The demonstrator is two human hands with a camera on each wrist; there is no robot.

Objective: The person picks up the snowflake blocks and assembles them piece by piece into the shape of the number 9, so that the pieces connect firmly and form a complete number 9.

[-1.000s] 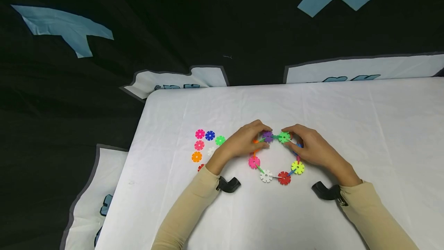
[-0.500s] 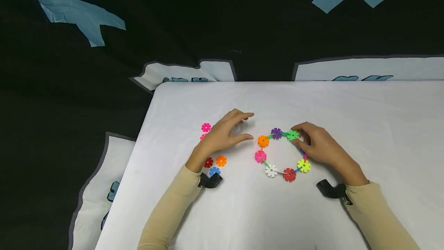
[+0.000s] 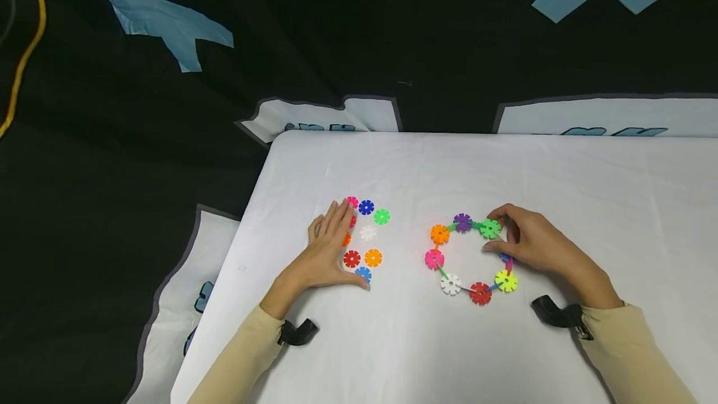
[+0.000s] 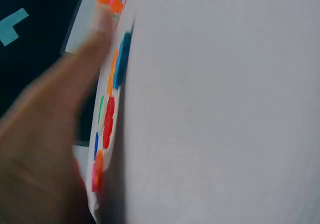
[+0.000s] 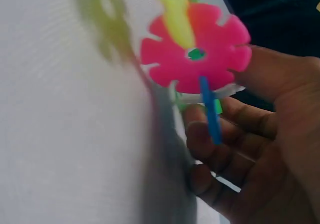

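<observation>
A ring of notched plastic snowflake discs [image 3: 434, 259] lies on the white table; upright discs link the flat ones. My right hand [image 3: 535, 239] is at its far right side, thumb and index finger curled about the green disc [image 3: 490, 228]. In the right wrist view a pink disc [image 5: 220, 39] of the ring stands before the curled fingers, with a blue disc [image 5: 210, 109] edge-on. My left hand [image 3: 322, 254] is spread beside the loose discs [image 3: 373, 258], fingertips by the pink one, thumb near the light blue one [image 3: 363, 274]. It partly covers discs on the left.
Loose blue [image 3: 366, 207], green [image 3: 382, 216], white [image 3: 368, 233] and red [image 3: 351, 259] discs lie flat in a group. The table [image 3: 404, 341] has its left edge beyond my left hand. A dark cloth [image 3: 140, 161] hangs behind.
My left hand has left the ring's purple disc, moved left and spread over the edge of the loose discs. The right hand has stayed at the green disc. The head view has shifted.
</observation>
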